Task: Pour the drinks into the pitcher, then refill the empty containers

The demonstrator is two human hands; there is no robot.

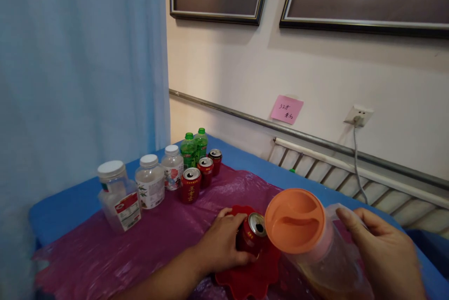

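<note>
The left hand [222,244] reaches in from below, its grip closed around an open red can [251,237] on a red tray [245,281]. The right hand [382,253] wraps a tilted orange-lidded pitcher [308,239]. Jars [135,187] stand behind on the bench [87,199].

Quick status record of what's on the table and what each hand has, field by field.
left hand: left hand wrapped around an opened red can
right hand: right hand holds a clear pitcher with an orange lid, tilted toward the can
pitcher contents: amber liquid low inside
under the can: red tray on a purple plastic sheet
back row: three white-capped jars, two green bottles, three more red cans, all upright
table: blue cover
wall: pink sticky note, socket
</note>
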